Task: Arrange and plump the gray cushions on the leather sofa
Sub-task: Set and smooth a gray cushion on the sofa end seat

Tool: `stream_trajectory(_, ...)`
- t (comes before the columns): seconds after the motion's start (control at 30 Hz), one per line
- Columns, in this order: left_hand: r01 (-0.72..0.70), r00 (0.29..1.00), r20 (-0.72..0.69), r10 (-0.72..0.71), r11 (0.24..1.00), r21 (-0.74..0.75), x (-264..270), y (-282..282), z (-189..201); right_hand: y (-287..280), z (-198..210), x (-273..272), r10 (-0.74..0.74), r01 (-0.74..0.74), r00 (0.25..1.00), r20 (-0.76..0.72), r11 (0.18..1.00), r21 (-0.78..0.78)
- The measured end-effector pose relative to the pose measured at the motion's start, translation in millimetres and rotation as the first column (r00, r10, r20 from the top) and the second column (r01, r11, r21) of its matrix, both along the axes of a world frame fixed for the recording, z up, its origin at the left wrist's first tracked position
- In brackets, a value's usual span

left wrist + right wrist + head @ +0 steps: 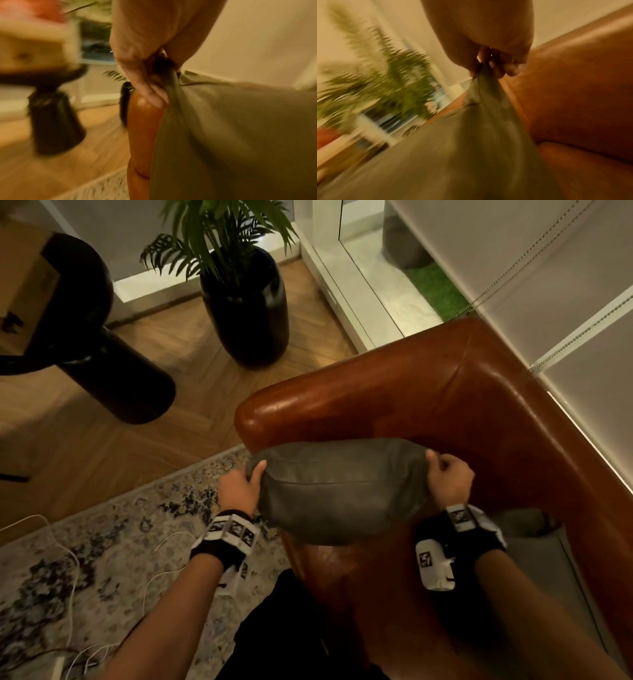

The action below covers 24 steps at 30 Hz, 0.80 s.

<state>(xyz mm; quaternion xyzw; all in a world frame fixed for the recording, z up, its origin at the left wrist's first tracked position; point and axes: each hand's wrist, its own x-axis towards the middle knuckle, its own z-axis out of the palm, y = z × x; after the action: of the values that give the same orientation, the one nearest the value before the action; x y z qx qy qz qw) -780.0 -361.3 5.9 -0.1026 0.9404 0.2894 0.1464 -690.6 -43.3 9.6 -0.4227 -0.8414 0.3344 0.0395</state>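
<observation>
A gray cushion (339, 487) hangs above the seat of the brown leather sofa (445, 395), near its left armrest. My left hand (241, 486) pinches the cushion's upper left corner. My right hand (447, 474) grips the upper right corner. In the left wrist view the left hand (154, 86) bunches the gray cushion (240, 135) fabric beside the sofa's armrest (142, 128). In the right wrist view the right hand (489, 67) holds a gathered corner of the cushion (453, 148) against the sofa's back (582, 94). Both wrist views are blurred.
A second gray cushion (534, 539) lies on the seat at the right. A potted palm in a black planter (246, 306) stands on the wood floor behind the armrest. A black table base (113, 371) is at left. White cables (68, 559) cross the patterned rug (102, 542).
</observation>
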Motion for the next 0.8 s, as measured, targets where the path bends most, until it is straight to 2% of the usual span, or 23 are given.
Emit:
stream_trajectory(0.07, 0.106, 0.992, -0.072, -0.105, 0.994, 0.017, 6, 25, 3, -45, 2, -6, 0.281, -0.271, 0.957, -0.077, 0.956, 0.11)
stream_trajectory(0.1, 0.113, 0.989, -0.101, -0.108, 0.993, 0.045, 9, 33, 2, -58, 1, -1, 0.388, -0.375, 0.92, -0.062, 0.914, 0.156)
stream_trajectory(0.13, 0.073, 0.991, -0.116, -0.061, 0.993, 0.096, 11, 33, 0, -55, -1, 5, 0.422, -0.403, 0.903, -0.079, 0.897, 0.182)
stream_trajectory(0.2, -0.07, 0.984, -0.149, 0.101, 0.978, 0.197, 5, 18, -1, -17, 5, 14, 0.236, -0.224, 0.966, -0.104, 0.968, 0.118)
stream_trajectory(0.27, -0.093, 0.975, -0.181, 0.127, 0.978, 0.187, -1, 1, -3, 25, 10, 29, 0.05, -0.043, 0.995, -0.086, 0.996, 0.082)
stream_trajectory(0.33, -0.069, 0.975, -0.2, 0.099, 0.985, 0.155, -7, -1, -6, 46, 10, 31, 0.012, -0.008, 0.999, -0.051, 0.997, 0.08)
stream_trajectory(0.47, 0.06, 0.978, -0.209, -0.027, 0.987, 0.152, -6, 16, -2, 50, 7, 28, -0.007, 0.0, 0.998, 0.069, 0.996, 0.093)
stream_trajectory(0.53, 0.117, 0.968, -0.235, -0.09, 0.988, 0.102, -3, 30, 10, 48, 13, 26, -0.038, 0.001, 0.988, 0.147, 0.969, 0.246)
stream_trajectory(0.57, 0.156, 0.957, -0.258, -0.135, 0.986, 0.061, -1, 41, 21, 36, 15, 24, 0.006, -0.062, 0.984, 0.175, 0.947, 0.314)
stream_trajectory(0.6, 0.206, 0.941, -0.278, -0.191, 0.978, 0.027, 4, 55, 34, 19, 20, 20, 0.155, -0.206, 0.972, 0.178, 0.926, 0.316)
stream_trajectory(0.63, 0.266, 0.918, -0.307, -0.252, 0.964, 0.002, 10, 70, 46, -3, 24, 13, 0.373, -0.398, 0.917, 0.14, 0.878, 0.265)
stream_trajectory(0.67, 0.323, 0.89, -0.334, -0.31, 0.946, -0.015, 16, 87, 57, -26, 29, 7, 0.56, -0.566, 0.824, 0.084, 0.805, 0.18)
stream_trajectory(0.7, 0.372, 0.859, -0.372, -0.353, 0.928, -0.02, 23, 102, 65, -47, 33, 2, 0.666, -0.666, 0.746, 0.03, 0.742, 0.073)
stream_trajectory(0.73, 0.407, 0.84, -0.396, -0.371, 0.914, 0.007, 28, 113, 73, -63, 38, -2, 0.689, -0.69, 0.724, -0.038, 0.723, -0.038)
stream_trajectory(0.8, 0.428, 0.861, -0.396, -0.32, 0.876, 0.223, 30, 117, 77, -77, 41, -7, 0.567, -0.593, 0.799, -0.202, 0.798, -0.109)
